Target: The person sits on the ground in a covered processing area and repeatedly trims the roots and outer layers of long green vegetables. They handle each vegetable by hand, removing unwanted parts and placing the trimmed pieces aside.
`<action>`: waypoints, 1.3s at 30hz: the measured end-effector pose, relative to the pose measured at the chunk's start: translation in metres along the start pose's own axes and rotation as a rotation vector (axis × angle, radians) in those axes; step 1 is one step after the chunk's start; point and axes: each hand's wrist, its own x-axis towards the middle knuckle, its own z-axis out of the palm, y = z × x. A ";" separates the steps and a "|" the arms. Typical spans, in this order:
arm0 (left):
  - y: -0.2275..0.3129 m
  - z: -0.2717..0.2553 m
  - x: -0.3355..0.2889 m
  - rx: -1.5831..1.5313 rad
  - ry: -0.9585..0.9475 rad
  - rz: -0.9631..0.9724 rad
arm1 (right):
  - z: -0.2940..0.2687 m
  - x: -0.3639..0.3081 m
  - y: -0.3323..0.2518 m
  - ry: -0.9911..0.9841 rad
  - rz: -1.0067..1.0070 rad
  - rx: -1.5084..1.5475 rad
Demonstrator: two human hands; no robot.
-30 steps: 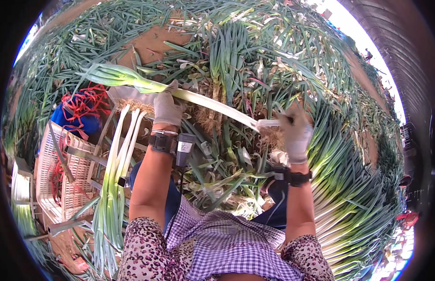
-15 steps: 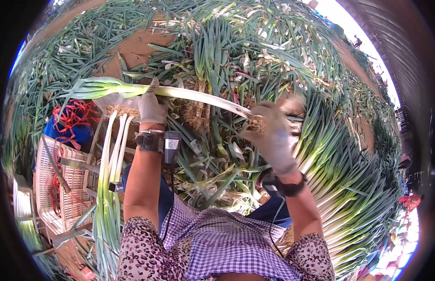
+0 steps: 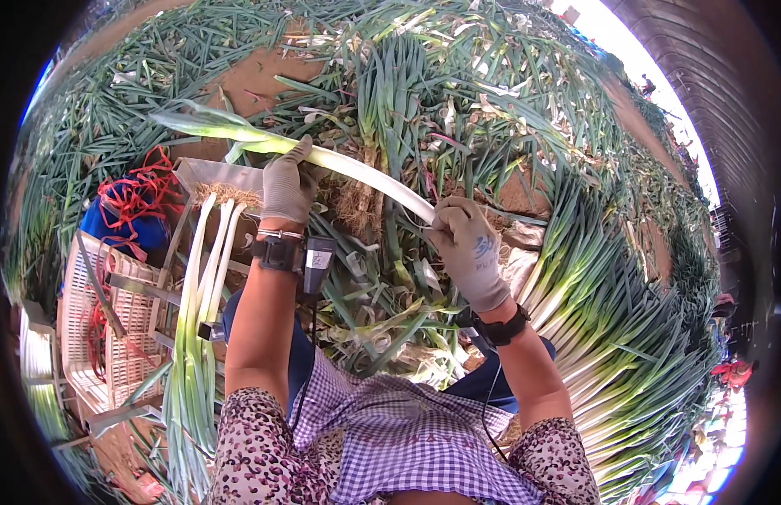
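A long green onion [image 3: 365,174] stretches between my two gloved hands, its leafy end to the left and its white stalk bending down to the right. My left hand [image 3: 287,183] is wrapped round it where the green turns white. The fingers of my right hand [image 3: 470,250] close on the root end, which they hide. Below my left hand, a few green onions [image 3: 207,269] lie with their roots on a metal stand [image 3: 220,174]. A large pile of green onions [image 3: 609,337] spreads beside my right arm.
At the left stands a pale woven plastic basket [image 3: 113,328], with red ties [image 3: 142,198] over a blue thing [image 3: 125,231] behind it. Loose leaves and trimmings [image 3: 458,93] cover much of the ground ahead. Another bunch of green onions [image 3: 390,93] lies beyond my hands.
My right hand, blurred before near the roots, now grips the root end. My left hand has shifted slightly right, and the onion's leafy end has risen.
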 end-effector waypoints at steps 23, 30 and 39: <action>0.022 -0.101 0.061 1.409 -0.274 0.756 | -0.072 -0.009 0.100 -0.005 0.409 -0.218; -0.073 0.052 0.030 0.363 -0.092 0.054 | -0.093 -0.086 0.102 -0.066 0.252 0.261; -0.282 0.290 -0.175 0.700 -0.986 -0.091 | -0.149 -0.331 0.203 0.623 1.031 1.077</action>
